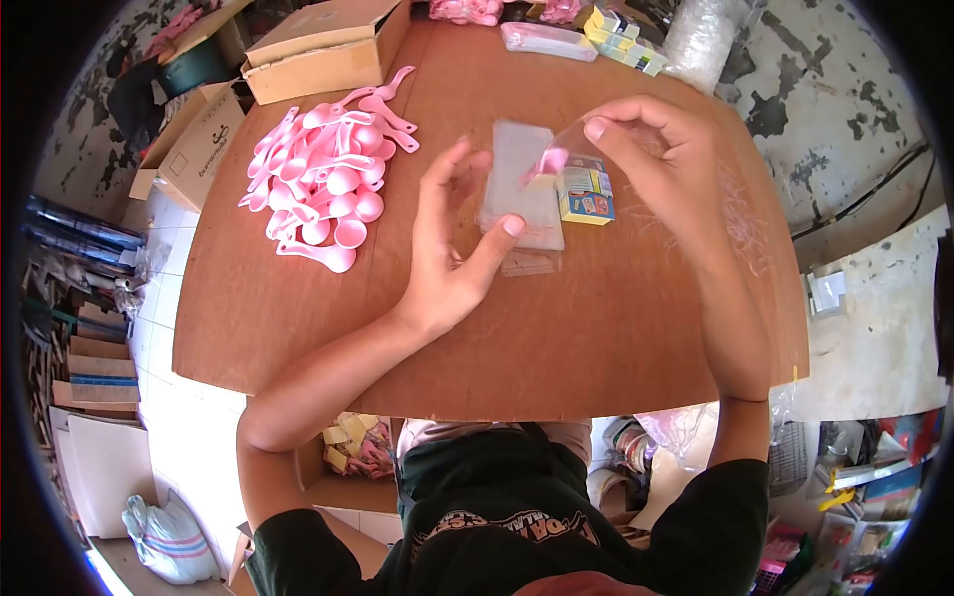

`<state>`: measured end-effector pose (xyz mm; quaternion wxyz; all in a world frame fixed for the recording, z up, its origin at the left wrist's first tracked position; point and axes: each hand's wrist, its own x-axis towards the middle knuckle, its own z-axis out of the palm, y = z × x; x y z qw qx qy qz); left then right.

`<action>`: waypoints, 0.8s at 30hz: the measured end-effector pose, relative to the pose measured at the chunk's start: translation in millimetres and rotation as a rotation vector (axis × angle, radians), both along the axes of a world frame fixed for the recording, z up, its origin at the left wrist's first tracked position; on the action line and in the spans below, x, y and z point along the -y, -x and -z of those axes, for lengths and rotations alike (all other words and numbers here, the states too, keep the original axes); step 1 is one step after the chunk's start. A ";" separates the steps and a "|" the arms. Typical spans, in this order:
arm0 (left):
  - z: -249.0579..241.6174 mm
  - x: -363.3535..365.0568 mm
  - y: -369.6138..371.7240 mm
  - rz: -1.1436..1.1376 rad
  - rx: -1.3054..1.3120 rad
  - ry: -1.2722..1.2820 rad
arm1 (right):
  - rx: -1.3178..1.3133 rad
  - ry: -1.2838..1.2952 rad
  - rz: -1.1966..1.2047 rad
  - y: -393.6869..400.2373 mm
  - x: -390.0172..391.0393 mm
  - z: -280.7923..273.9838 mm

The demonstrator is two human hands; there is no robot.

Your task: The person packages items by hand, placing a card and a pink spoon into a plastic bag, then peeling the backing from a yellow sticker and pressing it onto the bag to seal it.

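My right hand (661,149) pinches the edge of a small clear plastic bag (571,139) between thumb and fingertips. Inside it is a blurred pink item (552,162) with a pale yellowish part; its exact kind does not show. My left hand (452,233) is open, thumb and fingers spread, at the left side of a stack of clear plastic bags (522,139). A small blue and yellow printed box or pack of cards (586,199) lies against the right side of that stack. Left of my left hand is a pile of pink plastic spoons (328,174).
Pink strands (740,223) lie at the table's right. A cardboard box (323,50) stands at the back left; yellow packs (621,35) and a clear plastic bundle (549,41) lie at the back. Below the front edge, a carton (348,492) holds pink items with yellow pieces.
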<state>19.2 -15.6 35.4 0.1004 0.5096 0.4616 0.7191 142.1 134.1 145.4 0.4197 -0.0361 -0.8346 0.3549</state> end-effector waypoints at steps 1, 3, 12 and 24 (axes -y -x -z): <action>-0.3 -0.5 -1.1 0.053 0.046 0.027 | 0.107 0.218 -0.027 -1.5 3.2 0.4; -1.7 -0.8 -1.0 0.130 0.076 0.063 | 0.147 0.216 -0.063 -6.1 2.8 7.4; -2.8 1.2 -11.6 0.458 0.311 0.228 | 0.378 0.496 -0.072 -22.8 22.5 18.4; 5.2 0.8 -22.0 0.420 0.358 0.332 | 0.279 0.719 -0.062 -62.0 30.0 74.8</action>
